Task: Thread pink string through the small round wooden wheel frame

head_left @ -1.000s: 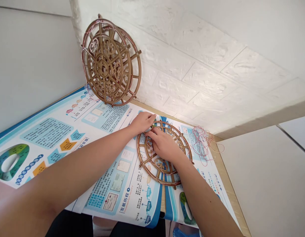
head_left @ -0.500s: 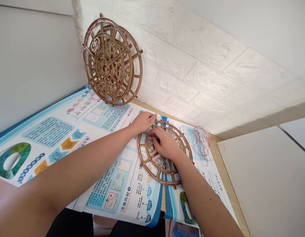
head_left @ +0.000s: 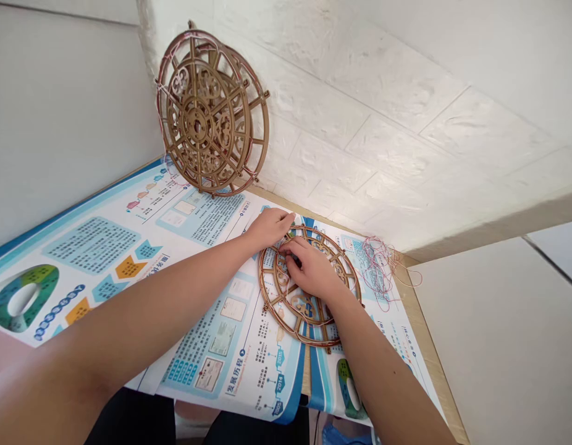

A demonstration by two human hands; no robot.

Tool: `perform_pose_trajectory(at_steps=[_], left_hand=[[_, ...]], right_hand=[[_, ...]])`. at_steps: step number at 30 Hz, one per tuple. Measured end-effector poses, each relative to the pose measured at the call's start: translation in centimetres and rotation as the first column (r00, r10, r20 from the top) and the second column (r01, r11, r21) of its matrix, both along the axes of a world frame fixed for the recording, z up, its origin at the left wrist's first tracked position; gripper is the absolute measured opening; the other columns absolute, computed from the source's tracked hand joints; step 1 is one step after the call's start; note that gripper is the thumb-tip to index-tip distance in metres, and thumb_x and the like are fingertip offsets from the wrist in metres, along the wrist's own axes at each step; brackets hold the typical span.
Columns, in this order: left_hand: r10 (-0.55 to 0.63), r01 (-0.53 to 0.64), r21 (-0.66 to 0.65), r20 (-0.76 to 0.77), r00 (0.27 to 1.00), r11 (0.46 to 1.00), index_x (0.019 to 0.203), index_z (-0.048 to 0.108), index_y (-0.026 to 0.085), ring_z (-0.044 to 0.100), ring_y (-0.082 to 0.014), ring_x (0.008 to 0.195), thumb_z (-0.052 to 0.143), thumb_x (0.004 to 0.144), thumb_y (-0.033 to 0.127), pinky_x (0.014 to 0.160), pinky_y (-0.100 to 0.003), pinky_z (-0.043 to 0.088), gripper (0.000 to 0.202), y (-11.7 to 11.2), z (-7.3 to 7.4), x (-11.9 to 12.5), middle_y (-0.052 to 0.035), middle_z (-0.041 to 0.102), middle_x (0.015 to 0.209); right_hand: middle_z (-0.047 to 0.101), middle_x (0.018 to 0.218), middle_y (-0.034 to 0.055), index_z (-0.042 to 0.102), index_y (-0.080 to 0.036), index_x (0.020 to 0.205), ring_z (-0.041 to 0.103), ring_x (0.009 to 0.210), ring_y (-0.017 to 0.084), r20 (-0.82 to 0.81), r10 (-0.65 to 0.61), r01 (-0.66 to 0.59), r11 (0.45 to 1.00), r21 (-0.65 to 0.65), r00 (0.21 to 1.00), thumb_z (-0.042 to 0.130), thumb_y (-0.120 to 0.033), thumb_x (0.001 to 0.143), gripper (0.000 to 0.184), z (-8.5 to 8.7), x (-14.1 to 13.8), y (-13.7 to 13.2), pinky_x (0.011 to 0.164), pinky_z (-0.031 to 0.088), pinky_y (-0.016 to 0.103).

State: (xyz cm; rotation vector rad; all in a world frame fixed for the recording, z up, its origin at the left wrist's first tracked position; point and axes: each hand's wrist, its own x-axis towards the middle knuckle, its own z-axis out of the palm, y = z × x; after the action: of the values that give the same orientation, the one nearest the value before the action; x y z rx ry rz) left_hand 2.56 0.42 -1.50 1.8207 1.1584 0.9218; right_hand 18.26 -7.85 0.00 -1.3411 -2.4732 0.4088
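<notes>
A round bronze-coloured openwork frame [head_left: 299, 337] with spokes and scrollwork lies flat on the printed sheets, a thin wire running along its rings. My left hand [head_left: 270, 227] rests at its far left rim, fingers curled; what they pinch there is hidden. Over the left inner part of the same frame, my right hand [head_left: 309, 266] has its thumb and fingers bent together, and whatever is between them is too small to make out. A loose tangle of thin pink and white wire [head_left: 379, 269] spreads out to the right of the frame.
Several similar bronze frames [head_left: 200, 123] lean upright, stacked against the white brick-pattern wall [head_left: 360, 123] at the back left. Printed blue-and-white posters [head_left: 128, 247] cover the wooden table [head_left: 446, 377]. A white panel [head_left: 508, 321] borders the right side.
Both hands keep nearly the same place and grip on the frame. The view has shifted very slightly.
</notes>
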Motion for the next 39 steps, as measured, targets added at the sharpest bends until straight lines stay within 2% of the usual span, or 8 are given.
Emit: perform_pose_trajectory(at_steps=[31,39], left_hand=[[-0.006,0.006,0.012,-0.004,1.0,1.0,0.053,0.038,0.02,0.04,-0.0156,0.056,0.039,0.095,0.041,0.06,-0.032,0.026,0.046,0.04,-0.05,-0.02,0.0008,0.041,0.051],[-0.006,0.006,-0.004,-0.012,1.0,1.0,0.053,0.037,0.019,0.04,-0.0155,0.056,0.039,0.094,0.04,0.06,-0.032,0.025,0.046,-0.03,0.23,-0.03,0.0009,0.04,0.051]], right_hand=[[0.063,0.107,0.0066,0.061,-0.02,0.108,0.061,0.094,0.021,-0.041,-0.016,0.015,1.0,-0.016,0.999,0.048,-0.012,0.091,0.023,-0.31,0.24,0.18,0.083,0.049,0.036],[0.064,0.107,0.0061,0.062,-0.019,0.105,0.06,0.092,0.02,-0.087,-0.037,0.034,0.999,-0.039,0.996,0.051,-0.012,0.089,0.021,-0.44,0.23,0.36,0.077,0.047,0.034]])
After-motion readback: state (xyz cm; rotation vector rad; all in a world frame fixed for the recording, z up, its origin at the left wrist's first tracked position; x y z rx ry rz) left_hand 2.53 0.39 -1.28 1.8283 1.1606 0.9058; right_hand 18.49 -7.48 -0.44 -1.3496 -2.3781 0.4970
